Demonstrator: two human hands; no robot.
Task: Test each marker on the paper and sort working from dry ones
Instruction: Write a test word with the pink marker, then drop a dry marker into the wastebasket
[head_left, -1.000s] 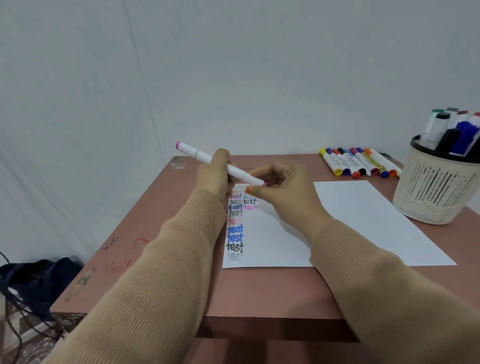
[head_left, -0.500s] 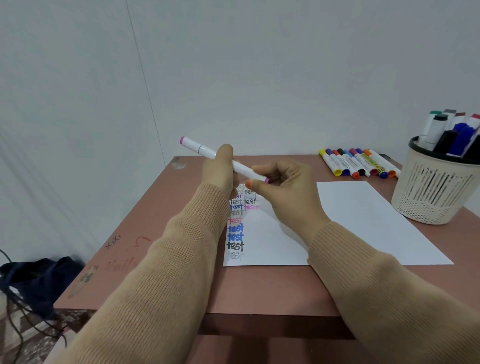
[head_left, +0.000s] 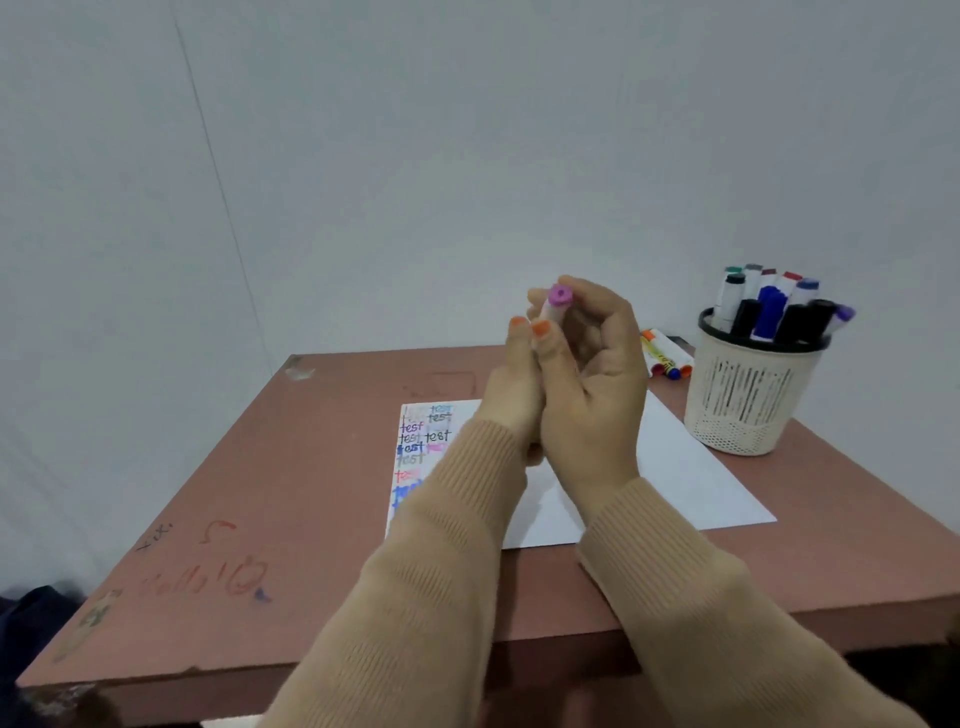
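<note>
Both hands are raised together above the paper (head_left: 685, 467), holding one white marker with a pink cap (head_left: 559, 297) that points toward the camera. My left hand (head_left: 514, 384) grips its barrel from the left, fingertips near the cap. My right hand (head_left: 597, 374) curls round it from the right. Most of the marker's body is hidden between the hands. The paper carries a column of coloured "test" words (head_left: 415, 447) along its left edge.
A cream mesh basket (head_left: 748, 400) with several capped markers stands at the right of the brown table (head_left: 291, 493). A row of markers (head_left: 665, 358) lies behind my right hand, mostly hidden. A dark bag (head_left: 31, 623) sits on the floor at the left.
The marker has turned from lying crosswise to pointing its pink end at the camera. Both hands have lifted and closed together around it. The view has shifted left.
</note>
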